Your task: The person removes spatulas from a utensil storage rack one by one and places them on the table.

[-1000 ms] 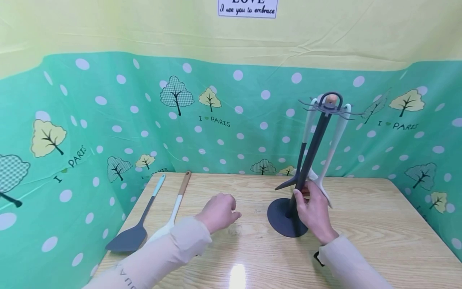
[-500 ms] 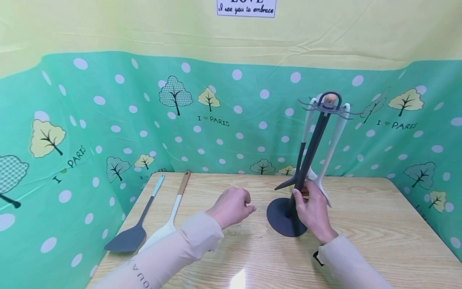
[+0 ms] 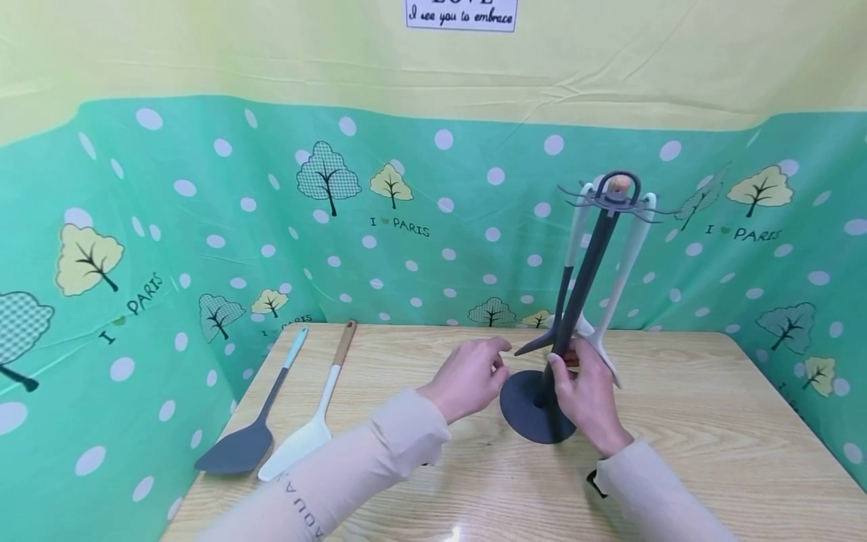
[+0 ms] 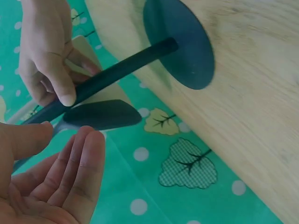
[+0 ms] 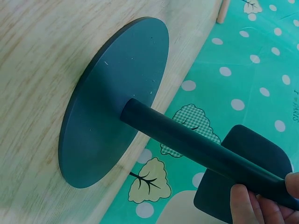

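Observation:
A dark utensil stand (image 3: 588, 282) with a round base (image 3: 528, 410) and a ring of hooks stands on the table's right half. My right hand (image 3: 588, 395) grips its pole low down, thumb and fingers curled round it. From the hooks hang a turner with a dark blade (image 4: 103, 115) and pale green handle, and a white utensil (image 3: 625, 263) whose head is partly behind my right hand. A brown handle end (image 3: 619, 185) shows at the top. My left hand (image 4: 56, 179) holds nothing, its fingers loosely extended close to the dark blade.
On the table's left lie a dark turner (image 3: 238, 447) with a light blue handle and a white turner (image 3: 301, 440) with a brown handle, partly behind my left sleeve (image 3: 379, 459). A green dotted cloth (image 3: 420, 263) hangs round the wooden table (image 3: 711, 421).
My left hand has moved right and slightly up, from the middle of the table to beside the stand. My right hand stays on the pole. More of the white turner shows.

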The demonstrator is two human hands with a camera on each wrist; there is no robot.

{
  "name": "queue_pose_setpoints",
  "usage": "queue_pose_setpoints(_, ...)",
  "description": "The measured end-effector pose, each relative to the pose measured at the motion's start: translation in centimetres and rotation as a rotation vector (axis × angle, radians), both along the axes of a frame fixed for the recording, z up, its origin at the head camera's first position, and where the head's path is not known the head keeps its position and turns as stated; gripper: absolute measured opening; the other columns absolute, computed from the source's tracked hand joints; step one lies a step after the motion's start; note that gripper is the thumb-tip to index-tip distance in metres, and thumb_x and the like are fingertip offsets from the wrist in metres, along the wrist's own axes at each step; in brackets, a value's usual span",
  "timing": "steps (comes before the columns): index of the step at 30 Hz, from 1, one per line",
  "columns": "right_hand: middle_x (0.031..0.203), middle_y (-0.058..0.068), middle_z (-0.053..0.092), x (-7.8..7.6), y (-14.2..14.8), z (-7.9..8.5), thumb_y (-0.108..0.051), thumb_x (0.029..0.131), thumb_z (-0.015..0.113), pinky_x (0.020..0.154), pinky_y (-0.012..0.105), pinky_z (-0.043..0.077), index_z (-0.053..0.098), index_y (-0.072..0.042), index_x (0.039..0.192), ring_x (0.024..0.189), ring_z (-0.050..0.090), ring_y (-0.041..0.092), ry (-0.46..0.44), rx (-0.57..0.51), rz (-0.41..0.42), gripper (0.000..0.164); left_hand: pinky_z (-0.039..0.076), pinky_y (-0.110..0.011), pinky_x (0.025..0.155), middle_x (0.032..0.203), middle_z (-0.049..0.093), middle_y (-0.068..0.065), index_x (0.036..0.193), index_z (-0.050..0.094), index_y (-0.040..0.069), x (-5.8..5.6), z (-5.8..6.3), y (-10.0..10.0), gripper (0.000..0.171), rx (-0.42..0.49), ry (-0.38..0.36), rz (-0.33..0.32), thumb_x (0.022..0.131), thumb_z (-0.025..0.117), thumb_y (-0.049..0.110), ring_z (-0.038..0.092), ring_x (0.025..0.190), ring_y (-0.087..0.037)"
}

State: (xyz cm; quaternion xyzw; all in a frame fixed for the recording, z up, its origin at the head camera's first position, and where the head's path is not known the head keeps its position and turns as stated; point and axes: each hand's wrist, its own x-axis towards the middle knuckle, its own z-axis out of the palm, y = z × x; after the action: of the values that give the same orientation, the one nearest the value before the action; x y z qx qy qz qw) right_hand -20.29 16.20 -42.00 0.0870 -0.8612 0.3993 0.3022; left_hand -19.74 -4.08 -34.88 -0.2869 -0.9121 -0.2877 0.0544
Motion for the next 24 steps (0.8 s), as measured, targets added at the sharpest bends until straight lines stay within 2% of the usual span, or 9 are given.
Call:
queue_pose_setpoints(7, 0.091, 0.011, 0.062, 0.0, 0.0, 0.1, -0.007, 0.09, 0.065, 0.066, 0.041, 0.057, 0.057, -0.003, 0.103, 0.081, 0.064, 0.025, -0.006, 0.0, -0.003, 0.016, 0.045, -0.013, 0.057, 0.091, 0.068, 0.0, 0.118, 0.064, 0.005, -0.4, 0.7, 1.7, 0.029, 0.033, -0.013, 0.009, 0.091, 0.064, 0.016, 0.058, 0.069, -0.003)
queue_pose_setpoints(10, 0.092, 0.011, 0.062, 0.0, 0.0, 0.1, -0.007, 0.09, 0.064, 0.066, 0.041, 0.057, 0.057, -0.003, 0.105, 0.082, 0.064, 0.026, -0.019, -0.002, -0.003, 0.017, 0.047, -0.014, 0.06, 0.095, 0.067, -0.002, 0.12, 0.063, 0.005, -0.7, 0.8, 2.3, 0.03, 0.058, -0.005, 0.013, 0.091, 0.064, 0.017, 0.058, 0.074, -0.005)
queue_pose_setpoints(18, 0.092, 0.011, 0.062, -0.2, 0.0, 0.0, -0.006, 0.09, 0.064, 0.066, 0.041, 0.057, 0.056, -0.003, 0.106, 0.082, 0.064, 0.025, -0.015, 0.002, 0.005, 0.018, 0.048, -0.014, 0.074, 0.107, 0.064, -0.005, 0.129, 0.056, 0.006, -2.2, 1.0, 3.6, 0.035, 0.211, -0.002, -0.052, 0.095, 0.059, 0.015, 0.062, 0.09, -0.007)
queue_pose_setpoints(24, 0.092, 0.011, 0.061, -0.1, 0.1, 0.0, -0.005, 0.089, 0.064, 0.066, 0.041, 0.057, 0.056, -0.002, 0.107, 0.081, 0.064, 0.025, 0.0, 0.004, 0.01, 0.02, 0.048, -0.013, 0.08, 0.114, 0.059, -0.007, 0.131, 0.053, 0.004, -2.9, 1.0, 4.9, 0.036, 0.304, -0.014, -0.038, 0.097, 0.055, 0.012, 0.06, 0.097, -0.011)
